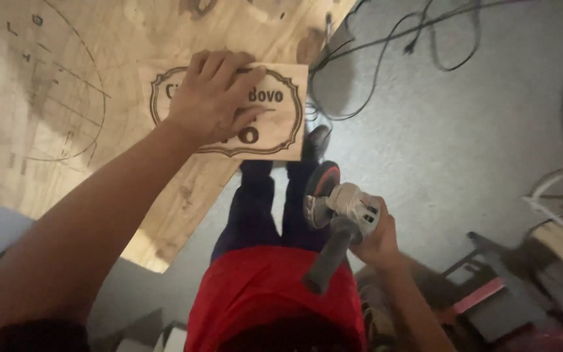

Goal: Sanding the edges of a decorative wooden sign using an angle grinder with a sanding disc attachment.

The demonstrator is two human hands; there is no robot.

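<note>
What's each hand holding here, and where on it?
Right hand grips the angle grinder by its body, side handle free. Left hand presses flat on the engraved wooden plaque, not grasping it.

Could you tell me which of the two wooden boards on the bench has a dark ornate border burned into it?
The small plaque under the left hand; the large plywood sheet beneath bears only thin pencil lines.

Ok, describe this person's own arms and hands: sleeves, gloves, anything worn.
Both arms are bare from the wrist as far up as the view shows. The left hand and the right hand wear no gloves; no rings, watch or wristband can be made out. A dark red edge at the lower left corner may be a short sleeve, matching the red shirt; below it are dark blue trousers.
</note>
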